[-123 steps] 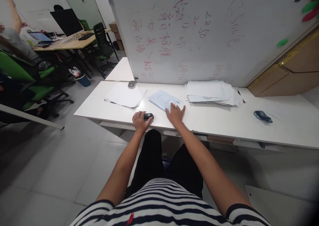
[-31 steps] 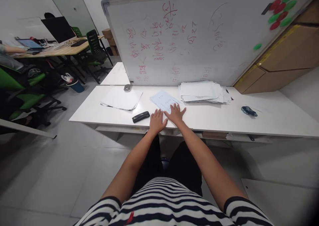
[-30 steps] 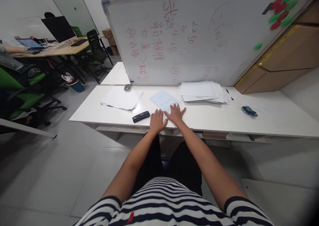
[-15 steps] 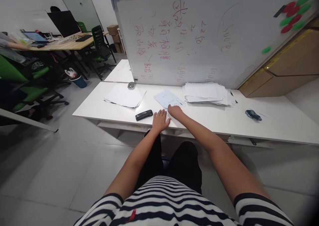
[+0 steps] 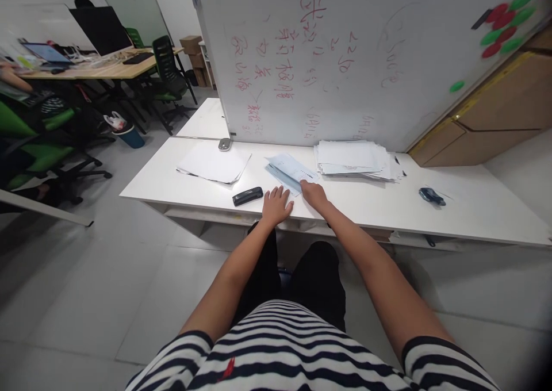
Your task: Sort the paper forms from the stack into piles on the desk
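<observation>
A light-blue printed paper [image 5: 290, 165] lies on the white desk in front of me, one edge raised over another light-blue sheet [image 5: 276, 175] beneath. My right hand [image 5: 314, 195] is closed on the raised paper's near right corner. My left hand [image 5: 276, 206] rests flat with fingers spread at the desk's front edge, its fingertips close to the lower sheet. Left of that hand lies a black stapler [image 5: 247, 196]. I cannot tell whether the left fingertips touch the paper.
White sheets [image 5: 213, 162] lie to the left, with a grey computer mouse [image 5: 225, 144] behind them. A thick paper stack [image 5: 353, 158] sits right of the blue papers. A dark-blue object [image 5: 431, 196] is farther right. The whiteboard [image 5: 276, 115] stands along the desk's back.
My right hand has moved slightly right and lifted the blue paper's near edge, uncovering the sheet below. My left hand stays about where it was.
</observation>
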### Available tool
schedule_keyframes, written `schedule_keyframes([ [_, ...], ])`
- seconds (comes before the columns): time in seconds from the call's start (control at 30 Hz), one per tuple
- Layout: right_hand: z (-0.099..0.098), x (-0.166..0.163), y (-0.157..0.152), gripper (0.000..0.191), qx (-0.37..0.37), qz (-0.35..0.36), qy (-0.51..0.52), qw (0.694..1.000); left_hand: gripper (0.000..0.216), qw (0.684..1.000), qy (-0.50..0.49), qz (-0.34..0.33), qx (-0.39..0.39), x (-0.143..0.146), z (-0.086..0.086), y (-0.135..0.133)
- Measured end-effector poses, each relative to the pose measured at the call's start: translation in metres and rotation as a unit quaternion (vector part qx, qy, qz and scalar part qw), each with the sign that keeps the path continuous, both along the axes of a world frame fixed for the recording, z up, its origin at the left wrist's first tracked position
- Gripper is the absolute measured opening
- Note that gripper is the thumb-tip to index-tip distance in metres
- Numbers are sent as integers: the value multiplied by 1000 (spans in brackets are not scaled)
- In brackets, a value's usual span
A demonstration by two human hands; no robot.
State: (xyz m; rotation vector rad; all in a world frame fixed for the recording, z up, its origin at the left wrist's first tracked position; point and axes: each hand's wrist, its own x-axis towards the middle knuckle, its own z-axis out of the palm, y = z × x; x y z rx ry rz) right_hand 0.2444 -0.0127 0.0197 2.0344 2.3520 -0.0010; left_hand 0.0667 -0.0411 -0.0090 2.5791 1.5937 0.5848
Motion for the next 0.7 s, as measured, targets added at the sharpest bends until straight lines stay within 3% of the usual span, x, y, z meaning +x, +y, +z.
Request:
schedule_keyframes([
  [0.13,9,8,-1,36,65,-54,102,991,51,999,-32,-1,-5,-1,1,1],
  [0.27,32,24,-21,37,163,-39,232,958,55,988,-146,-26,-35,-5,3,2],
  [0.33,46,35,-43,39,193,-21,282,940,59,965,-247,-43,-74,-9,5,4],
  [0.5,67,59,-103,43,205,20,295,933,73,852,-511,17,-109,-28,29,7],
  [0.6,66,69,-122,44,206,50,267,940,70,838,-526,-13,-143,-34,49,6],
  [0.7,58,73,-126,47,208,16,284,936,45,822,-536,-30,-190,-32,60,3],
])
